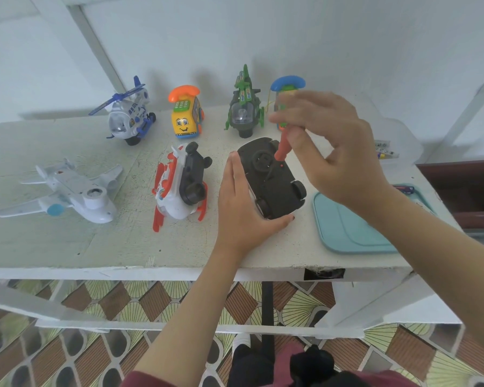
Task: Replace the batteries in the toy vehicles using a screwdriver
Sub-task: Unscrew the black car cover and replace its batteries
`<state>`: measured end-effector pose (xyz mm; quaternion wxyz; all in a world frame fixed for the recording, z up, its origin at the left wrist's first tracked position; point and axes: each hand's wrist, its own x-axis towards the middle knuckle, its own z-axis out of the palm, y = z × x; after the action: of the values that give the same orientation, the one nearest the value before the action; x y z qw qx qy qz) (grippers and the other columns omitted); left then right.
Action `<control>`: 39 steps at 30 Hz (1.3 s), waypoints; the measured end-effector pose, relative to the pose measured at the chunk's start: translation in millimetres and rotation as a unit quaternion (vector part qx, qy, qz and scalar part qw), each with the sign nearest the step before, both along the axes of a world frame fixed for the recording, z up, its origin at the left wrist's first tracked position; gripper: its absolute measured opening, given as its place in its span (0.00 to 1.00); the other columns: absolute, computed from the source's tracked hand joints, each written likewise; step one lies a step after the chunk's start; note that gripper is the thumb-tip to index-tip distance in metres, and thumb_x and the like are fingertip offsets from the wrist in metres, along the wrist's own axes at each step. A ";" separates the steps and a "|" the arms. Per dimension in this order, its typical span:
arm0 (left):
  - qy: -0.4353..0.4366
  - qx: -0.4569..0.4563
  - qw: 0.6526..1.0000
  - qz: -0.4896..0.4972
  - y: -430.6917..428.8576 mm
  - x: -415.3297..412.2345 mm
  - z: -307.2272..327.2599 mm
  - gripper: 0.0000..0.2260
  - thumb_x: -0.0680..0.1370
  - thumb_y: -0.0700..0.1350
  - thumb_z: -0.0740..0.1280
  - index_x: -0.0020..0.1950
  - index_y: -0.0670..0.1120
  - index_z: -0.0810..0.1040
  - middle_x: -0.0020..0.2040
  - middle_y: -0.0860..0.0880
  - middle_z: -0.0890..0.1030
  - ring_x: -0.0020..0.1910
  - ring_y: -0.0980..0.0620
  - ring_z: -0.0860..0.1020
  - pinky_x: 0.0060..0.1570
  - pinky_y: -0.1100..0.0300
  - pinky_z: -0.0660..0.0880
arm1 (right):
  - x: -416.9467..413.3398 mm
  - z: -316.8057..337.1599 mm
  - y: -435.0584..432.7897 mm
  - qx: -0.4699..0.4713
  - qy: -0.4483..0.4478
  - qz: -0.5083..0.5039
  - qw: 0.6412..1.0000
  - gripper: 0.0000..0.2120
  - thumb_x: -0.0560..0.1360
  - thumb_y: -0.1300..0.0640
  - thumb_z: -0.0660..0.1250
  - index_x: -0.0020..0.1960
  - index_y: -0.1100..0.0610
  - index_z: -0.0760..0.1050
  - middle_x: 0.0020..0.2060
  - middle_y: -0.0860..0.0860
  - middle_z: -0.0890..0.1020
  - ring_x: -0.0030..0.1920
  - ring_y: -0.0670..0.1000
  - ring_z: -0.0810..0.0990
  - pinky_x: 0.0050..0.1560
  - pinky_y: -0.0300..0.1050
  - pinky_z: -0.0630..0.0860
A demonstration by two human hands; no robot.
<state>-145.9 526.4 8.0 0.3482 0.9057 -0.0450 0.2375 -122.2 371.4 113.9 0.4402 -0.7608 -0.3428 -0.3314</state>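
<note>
Maroon sleeves (140, 379); dark-red nail polish, left hand (241, 208).

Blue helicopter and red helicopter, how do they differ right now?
The blue helicopter stands upright on its wheels; the red helicopter lies tipped over with its black underside showing. The blue helicopter sits in the back row, while the red helicopter is in the front row beside the car. The blue helicopter's trim is blue, the red helicopter's is red. Both have white bodies.
</note>
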 end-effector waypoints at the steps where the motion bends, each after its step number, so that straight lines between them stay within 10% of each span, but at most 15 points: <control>1: 0.000 -0.001 1.000 0.000 -0.1 -0.2 0.1 0.57 0.63 0.65 0.71 0.79 0.40 0.45 0.79 0.43 0.52 0.78 0.53 0.47 0.72 0.69 0.44 | -0.5 1.7 -0.3 0.009 0.002 -0.004 1.000 0.09 0.77 0.57 0.64 0.52 0.56 0.83 0.40 0.46 0.83 0.59 0.52 0.77 0.65 0.53 0.67; 6: -0.001 -0.004 1.000 0.000 -0.2 0.2 -0.7 0.57 0.64 0.66 0.70 0.79 0.39 0.45 0.79 0.44 0.51 0.76 0.58 0.45 0.72 0.69 0.43 | 0.7 4.9 1.4 0.023 0.003 -0.016 1.000 0.07 0.75 0.57 0.70 0.52 0.56 0.83 0.33 0.48 0.83 0.44 0.52 0.79 0.57 0.53 0.71; 25: -0.004 -0.011 1.000 -0.005 0.4 0.0 0.0 0.57 0.64 0.64 0.72 0.79 0.40 0.44 0.79 0.45 0.51 0.76 0.60 0.45 0.72 0.69 0.44 | -4.3 0.9 1.7 0.001 0.027 0.001 1.000 0.13 0.74 0.62 0.65 0.56 0.59 0.80 0.44 0.43 0.81 0.52 0.48 0.79 0.61 0.40 0.69; 39: -0.005 -0.007 1.000 -0.005 -0.1 -0.1 0.0 0.56 0.64 0.65 0.71 0.79 0.38 0.46 0.79 0.43 0.52 0.77 0.55 0.47 0.72 0.69 0.44 | -7.7 -4.8 1.8 0.029 0.008 -0.023 0.999 0.09 0.75 0.57 0.69 0.54 0.56 0.81 0.38 0.50 0.83 0.50 0.53 0.78 0.58 0.55 0.71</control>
<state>-146.0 526.3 8.1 0.3553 0.9018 -0.0497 0.2408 -129.9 373.2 109.1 0.4574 -0.7580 -0.3115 -0.3452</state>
